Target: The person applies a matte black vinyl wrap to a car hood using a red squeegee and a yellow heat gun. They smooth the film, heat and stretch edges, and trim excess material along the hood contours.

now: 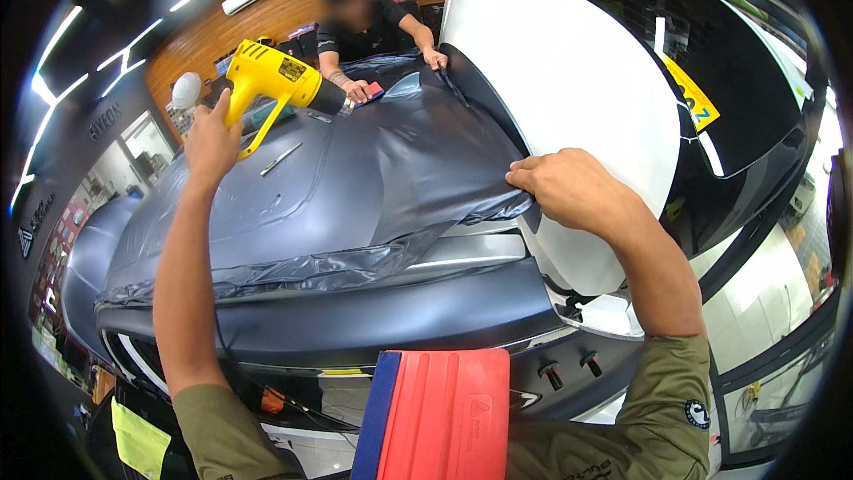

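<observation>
My left hand grips a yellow heat gun, its dark metal nozzle pointing right over the car hood. With my right hand I pinch the near right edge of a satin dark blue-grey vinyl wrap film. The film lies over the hood, smooth at the left and rippled toward my right hand, with its near edge bunched. A slim cutter knife rests on it. Large in the foreground is a red squeegee with a blue felt edge; what holds it is hidden.
Across the hood a co-worker presses a small red squeegee on the film and holds its far edge. White sheeting covers the area by the windshield. A front bumper lies nearest me. A yellow cloth hangs at lower left.
</observation>
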The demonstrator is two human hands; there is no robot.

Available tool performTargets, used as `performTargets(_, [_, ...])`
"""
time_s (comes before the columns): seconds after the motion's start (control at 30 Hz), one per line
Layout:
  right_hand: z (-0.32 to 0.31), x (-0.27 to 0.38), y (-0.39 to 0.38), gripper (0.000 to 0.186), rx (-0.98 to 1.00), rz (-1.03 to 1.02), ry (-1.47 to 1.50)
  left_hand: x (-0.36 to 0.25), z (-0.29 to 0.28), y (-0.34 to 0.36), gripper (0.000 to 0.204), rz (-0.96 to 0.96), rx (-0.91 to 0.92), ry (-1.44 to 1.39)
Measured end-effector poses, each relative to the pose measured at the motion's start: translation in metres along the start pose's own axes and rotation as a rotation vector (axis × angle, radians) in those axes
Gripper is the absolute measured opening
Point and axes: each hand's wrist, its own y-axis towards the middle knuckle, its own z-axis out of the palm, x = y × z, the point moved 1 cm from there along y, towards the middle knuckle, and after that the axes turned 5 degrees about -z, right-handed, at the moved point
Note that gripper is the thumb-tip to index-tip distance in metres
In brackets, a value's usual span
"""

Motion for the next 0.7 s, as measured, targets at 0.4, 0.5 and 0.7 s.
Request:
performTargets(0.4, [-0.006, 0.003, -0.004, 0.019, -0.050, -0.020, -0.019, -0.008, 0.005, 0.007, 0.061, 0.017, -0.002, 0.015])
performTargets(0.5, [-0.007, 0.002, 0.000, 0.019, 0.039, 0.005, 0.020, -0.024, 0.009, 0.006, 0.061, 0.030, 0.023, -0.017])
performTargets(0.7, [-0.004, 0.002, -0.002, 0.019, 0.012, 0.019, 0.024, -0.061, 0.005, 0.002, 0.062, 0.061, 0.072, -0.087])
